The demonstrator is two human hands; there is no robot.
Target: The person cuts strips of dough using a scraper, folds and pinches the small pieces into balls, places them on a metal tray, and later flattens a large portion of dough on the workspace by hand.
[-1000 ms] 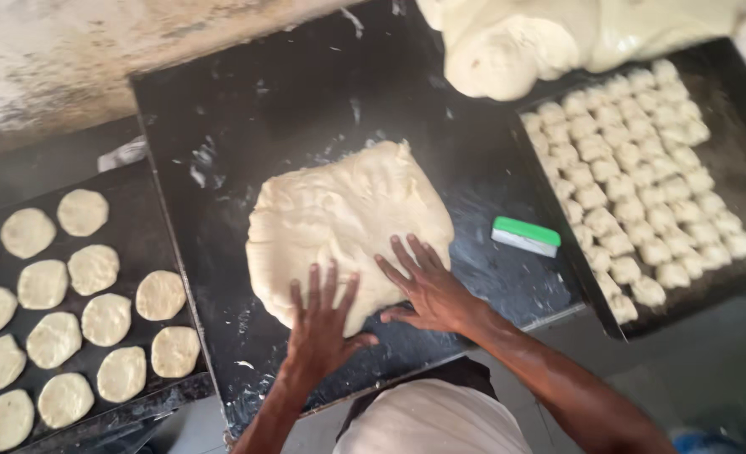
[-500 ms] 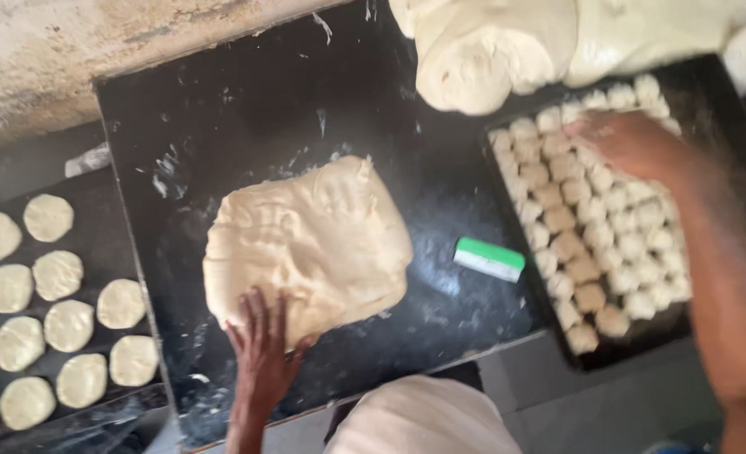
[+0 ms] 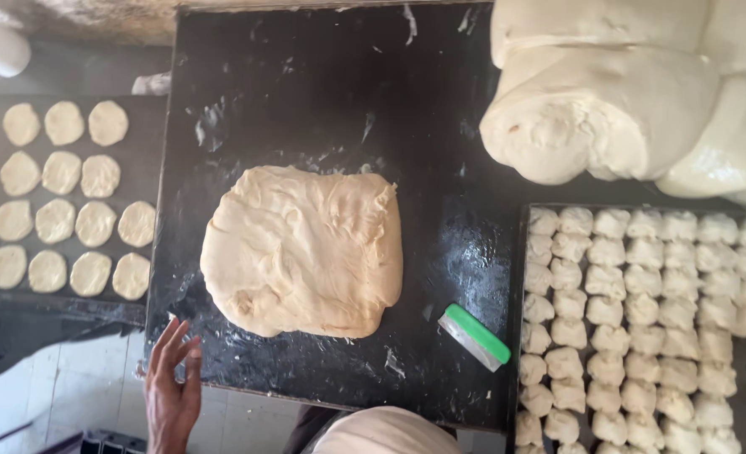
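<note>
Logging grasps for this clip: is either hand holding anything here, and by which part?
Nothing is held. The left hand is open at the near edge of the black board, clear of the flattened dough. The right hand is out of view.

One flattened dough sheet (image 3: 304, 250) lies on the black worktop (image 3: 306, 84). Left of it, fourteen round dough discs (image 3: 63, 220) fill a tray. Right of it sit one green-handled scraper (image 3: 474, 336), one large dough mass (image 3: 608, 92), and dozens of small dough pieces (image 3: 642, 311). One hand (image 3: 171, 395) shows.

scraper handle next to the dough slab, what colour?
Green, on a pale metal blade. The scraper lies on the black board, clearest in the head view.
</note>
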